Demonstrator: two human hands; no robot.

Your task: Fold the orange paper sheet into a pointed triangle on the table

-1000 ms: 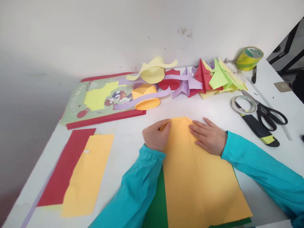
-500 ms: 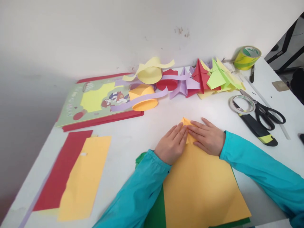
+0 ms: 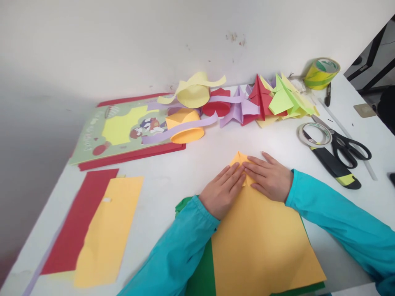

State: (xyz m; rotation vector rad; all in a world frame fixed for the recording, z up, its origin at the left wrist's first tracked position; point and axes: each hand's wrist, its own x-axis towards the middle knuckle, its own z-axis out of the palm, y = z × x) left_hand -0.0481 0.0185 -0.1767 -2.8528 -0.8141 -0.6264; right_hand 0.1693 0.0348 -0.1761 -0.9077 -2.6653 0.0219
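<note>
A large sheet of orange paper point(image 3: 262, 242) lies in front of me, its far end folded into a pointed tip. My left hand point(image 3: 222, 190) rests flat on the left fold near that tip, fingers stretched out. From the other side, my right hand point(image 3: 269, 177) presses on the right fold with its fingers spread. The fingertips of both hands almost meet at the middle crease and hide part of the folds. Beneath the orange sheet lies green paper point(image 3: 200, 271), showing along its edges.
Scissors point(image 3: 347, 148), a roll of white tape point(image 3: 314, 135) and a utility knife point(image 3: 336, 167) lie at right. Folded paper planes point(image 3: 262, 98) and paper loops point(image 3: 187, 127) line the wall beside a printed folder point(image 3: 89, 139). Red paper point(image 3: 80, 222) and an orange strip point(image 3: 108, 234) lie at left.
My left hand has slid slightly down and back from the tip, uncovering more of the left fold. The right hand stays in place.
</note>
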